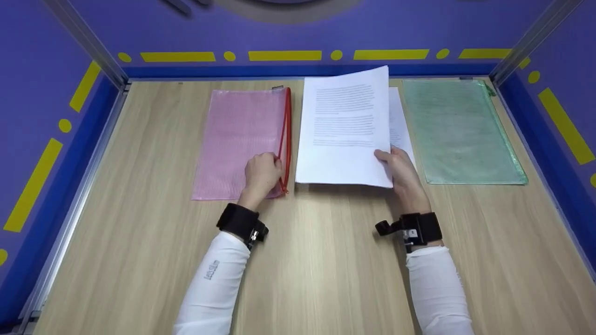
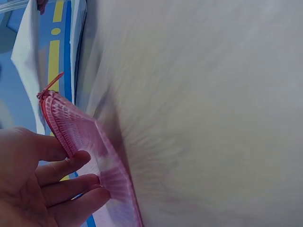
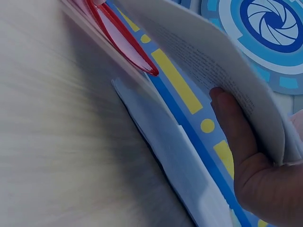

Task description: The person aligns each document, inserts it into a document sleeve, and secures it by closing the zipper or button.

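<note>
A pink mesh zip pouch (image 1: 242, 121) lies left of centre, its red zipper (image 1: 288, 135) along the right side. My left hand (image 1: 262, 172) pinches the zipper edge near its lower end. There the mouth of the pouch gapes, and the left wrist view shows the lifted pink mesh (image 2: 113, 161) bowed away from the fingers. My right hand (image 1: 404, 170) grips a sheaf of printed paper (image 1: 344, 163) by its lower right side, thumb on the printed face. In the right wrist view the held sheets (image 3: 203, 52) bend slightly and stand above the table, close to the pouch's zipper side.
More printed paper (image 1: 401, 121) lies on the wooden table (image 1: 321, 270), partly hidden under the held sheaf. A green mesh pouch (image 1: 465, 135) lies flat at the right. Blue walls (image 1: 288, 32) with yellow marks border the table at the back and both sides.
</note>
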`<move>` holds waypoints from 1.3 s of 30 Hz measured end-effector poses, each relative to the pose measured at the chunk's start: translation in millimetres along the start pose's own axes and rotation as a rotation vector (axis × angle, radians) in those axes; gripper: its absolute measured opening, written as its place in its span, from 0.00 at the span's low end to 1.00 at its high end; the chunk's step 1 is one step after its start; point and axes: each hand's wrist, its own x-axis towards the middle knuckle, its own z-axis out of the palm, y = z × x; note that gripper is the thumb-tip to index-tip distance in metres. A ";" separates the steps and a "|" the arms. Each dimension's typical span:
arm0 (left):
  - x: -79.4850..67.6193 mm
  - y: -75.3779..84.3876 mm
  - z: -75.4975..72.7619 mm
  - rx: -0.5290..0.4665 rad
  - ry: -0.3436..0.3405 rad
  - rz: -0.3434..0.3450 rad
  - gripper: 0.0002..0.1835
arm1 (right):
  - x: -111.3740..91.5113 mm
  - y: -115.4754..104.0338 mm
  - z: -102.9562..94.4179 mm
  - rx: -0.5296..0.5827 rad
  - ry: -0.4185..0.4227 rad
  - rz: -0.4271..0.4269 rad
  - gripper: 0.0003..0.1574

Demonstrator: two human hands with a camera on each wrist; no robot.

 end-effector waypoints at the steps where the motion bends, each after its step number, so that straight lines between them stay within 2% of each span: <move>1: -0.2 -0.4 -0.4 -0.001 -0.006 -0.003 0.12 | -0.3 -0.6 0.2 -0.013 0.005 0.000 0.31; 11: 0.5 -4.6 -5.4 -0.067 -0.062 -0.031 0.13 | 0.1 -2.7 -3.3 -0.109 0.045 -0.002 0.30; 16: 0.3 -4.9 -5.8 -0.067 -0.066 -0.022 0.13 | -0.1 -9.5 -3.5 -0.166 0.047 -0.011 0.29; 19: 0.3 -4.8 -5.8 -0.058 -0.060 -0.014 0.13 | -2.0 -15.6 -2.9 -0.176 0.007 -0.042 0.28; 26: 0.8 -6.6 -5.1 -0.052 -0.034 0.000 0.13 | -9.8 -26.3 -1.9 -0.089 -0.133 -0.051 0.28; 33: -0.3 -6.6 -3.1 -0.019 -0.027 0.031 0.13 | -13.3 -28.5 -1.9 -0.132 -0.160 -0.019 0.27; 39: -1.8 -3.8 -0.6 0.038 -0.023 0.051 0.13 | -8.6 -30.5 7.8 -0.166 -0.158 -0.014 0.27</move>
